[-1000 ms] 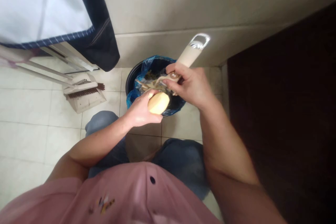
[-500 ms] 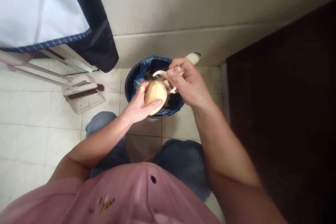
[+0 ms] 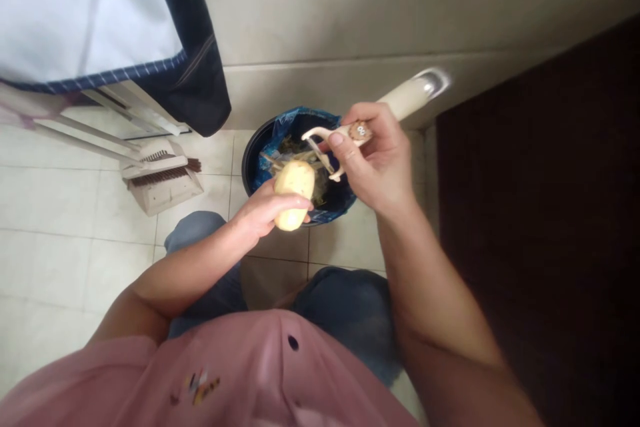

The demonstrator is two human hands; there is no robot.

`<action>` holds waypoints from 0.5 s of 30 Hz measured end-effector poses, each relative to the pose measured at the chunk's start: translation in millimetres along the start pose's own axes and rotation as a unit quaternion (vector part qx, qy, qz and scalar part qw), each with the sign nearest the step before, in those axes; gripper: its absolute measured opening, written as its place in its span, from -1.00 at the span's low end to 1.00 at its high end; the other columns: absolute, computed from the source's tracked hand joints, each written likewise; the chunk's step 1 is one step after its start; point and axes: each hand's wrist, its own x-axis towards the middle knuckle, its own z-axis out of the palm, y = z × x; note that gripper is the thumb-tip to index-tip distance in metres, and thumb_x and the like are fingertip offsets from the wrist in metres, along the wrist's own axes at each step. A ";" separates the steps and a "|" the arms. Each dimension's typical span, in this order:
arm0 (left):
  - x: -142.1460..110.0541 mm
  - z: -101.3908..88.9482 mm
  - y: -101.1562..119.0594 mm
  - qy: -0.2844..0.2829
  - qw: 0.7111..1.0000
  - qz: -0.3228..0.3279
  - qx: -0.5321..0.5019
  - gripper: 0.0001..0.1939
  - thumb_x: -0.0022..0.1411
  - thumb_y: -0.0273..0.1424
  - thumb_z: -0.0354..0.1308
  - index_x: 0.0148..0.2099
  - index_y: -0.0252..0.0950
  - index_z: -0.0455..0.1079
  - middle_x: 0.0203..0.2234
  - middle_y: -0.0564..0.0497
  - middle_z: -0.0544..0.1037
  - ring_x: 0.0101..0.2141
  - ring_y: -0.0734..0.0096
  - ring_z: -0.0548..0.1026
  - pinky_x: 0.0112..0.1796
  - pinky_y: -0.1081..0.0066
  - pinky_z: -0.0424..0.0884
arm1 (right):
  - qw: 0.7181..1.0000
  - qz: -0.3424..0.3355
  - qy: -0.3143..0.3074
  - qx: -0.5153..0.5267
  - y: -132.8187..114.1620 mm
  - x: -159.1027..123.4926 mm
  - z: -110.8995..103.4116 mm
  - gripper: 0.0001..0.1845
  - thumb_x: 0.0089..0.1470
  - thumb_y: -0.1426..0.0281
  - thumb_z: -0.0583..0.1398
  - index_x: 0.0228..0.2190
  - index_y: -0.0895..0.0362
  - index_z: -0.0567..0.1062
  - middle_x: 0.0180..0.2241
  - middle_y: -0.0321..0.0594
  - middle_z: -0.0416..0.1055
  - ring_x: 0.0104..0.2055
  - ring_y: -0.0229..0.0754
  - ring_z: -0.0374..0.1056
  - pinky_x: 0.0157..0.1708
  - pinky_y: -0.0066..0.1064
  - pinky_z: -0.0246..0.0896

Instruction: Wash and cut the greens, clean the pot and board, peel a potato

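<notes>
My left hand (image 3: 260, 213) is shut around a pale peeled potato (image 3: 294, 195), fingers curled along its lower side. My right hand (image 3: 375, 157) grips a cream Y-shaped vegetable peeler (image 3: 405, 100), whose long handle with a metal end points up and right. The peeler's blade frame sits just above the potato's upper right side, close to it, with no clear contact. Below both hands stands a black bin (image 3: 253, 163) lined with a blue plastic bag (image 3: 295, 121), holding pale peelings (image 3: 293, 159).
A dustpan with a brush (image 3: 160, 180) lies on the tiled floor (image 3: 60, 273) left of the bin. A beige wall (image 3: 350, 13) runs behind it, a dark wooden panel (image 3: 540, 227) stands at right, and dark cloth (image 3: 200, 87) hangs upper left. My jeans-clad knees are below.
The peeler has lifted slightly off the potato, its handle swinging from behind my right hand out to the upper right. The potato has turned more upright in my left hand.
</notes>
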 end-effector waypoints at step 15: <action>-4.5 -5.4 1.0 0.149 0.920 0.103 0.347 -0.44 -0.11 -0.39 0.42 0.01 -0.30 0.45 -0.17 -0.05 0.61 -0.17 0.19 0.57 -0.09 0.23 0.50 | 0.980 -0.090 -0.044 -0.174 -5.1 -0.2 -6.8 -0.61 0.27 0.00 0.20 -0.15 0.06 0.52 -0.39 -0.28 0.49 -0.45 -0.23 0.37 -0.38 -0.37 0.34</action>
